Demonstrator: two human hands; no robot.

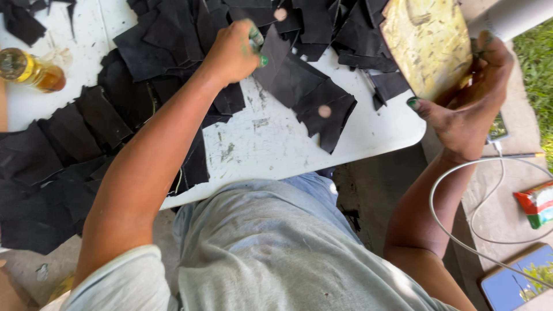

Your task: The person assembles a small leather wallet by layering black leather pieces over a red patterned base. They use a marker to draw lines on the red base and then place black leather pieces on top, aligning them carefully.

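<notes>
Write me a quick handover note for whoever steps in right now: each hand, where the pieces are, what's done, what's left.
Left hand: pinching a black cut piece at the white table.
Right hand: gripping a yellowish glue-stained board, tilted, off the table's right edge.
Black pieces: heaped over the table's left and top.
Bottle of amber liquid: far left.
Done: no piece visibly on the board.
Left: probably the whole heap, though that's a guess.

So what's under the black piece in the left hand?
Under the black piece in the left hand: bare white table and further black pieces. Anything beneath those is covered.
</notes>
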